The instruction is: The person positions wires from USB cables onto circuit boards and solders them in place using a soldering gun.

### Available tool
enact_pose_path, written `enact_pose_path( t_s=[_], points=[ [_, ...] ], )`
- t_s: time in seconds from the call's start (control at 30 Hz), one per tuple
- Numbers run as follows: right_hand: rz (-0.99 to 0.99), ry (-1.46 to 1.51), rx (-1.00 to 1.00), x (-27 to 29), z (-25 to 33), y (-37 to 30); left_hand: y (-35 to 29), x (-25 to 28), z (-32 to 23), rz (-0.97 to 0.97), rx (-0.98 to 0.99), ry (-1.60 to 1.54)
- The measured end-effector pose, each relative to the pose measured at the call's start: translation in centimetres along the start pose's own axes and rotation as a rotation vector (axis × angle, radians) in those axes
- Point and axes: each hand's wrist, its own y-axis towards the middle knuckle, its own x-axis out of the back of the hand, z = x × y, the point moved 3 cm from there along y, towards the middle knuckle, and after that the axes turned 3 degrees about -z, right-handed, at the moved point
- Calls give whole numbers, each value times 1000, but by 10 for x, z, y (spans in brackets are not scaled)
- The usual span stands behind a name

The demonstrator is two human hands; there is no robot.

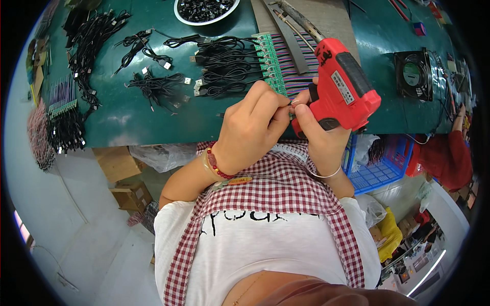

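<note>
My right hand (322, 143) is wrapped around the handle of a red soldering gun (338, 86) with black grips, its metal barrel pointing up and away. My left hand (250, 125) pinches a thin cable end (293, 103), and the right thumb and forefinger meet it there. Just beyond my fingers lies a row of small green circuit boards (270, 64). Black USB cables (224, 64) join its left side, and coloured wires (293, 64) run from its right. A flat metal bar (292, 38) rests across those wires.
Loose black cables (158, 86) and a thick cable bundle (87, 51) lie left on the green table (122, 125). A white bowl (177, 13) of small black parts stands at the back. Right are a small fan (413, 75), a blue crate (377, 176) below, and another person's red sleeve (451, 160).
</note>
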Motion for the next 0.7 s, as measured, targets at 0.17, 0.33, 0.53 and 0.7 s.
enact_pose_path(
  t_s=[0.17, 0.33, 0.53, 0.7],
  points=[
    [-19, 163, -95, 7, -9, 3, 5, 2, 2, 78, 84, -96],
    [-100, 126, -32, 29, -13, -1, 14, 5, 25, 126, 105, 76],
    [-70, 64, -40, 74, -19, -27, 17, -3, 46, 216, 23, 228],
    [63, -121, -44, 102, -45, -60, 18, -7, 46, 220, -19, 280]
  ],
)
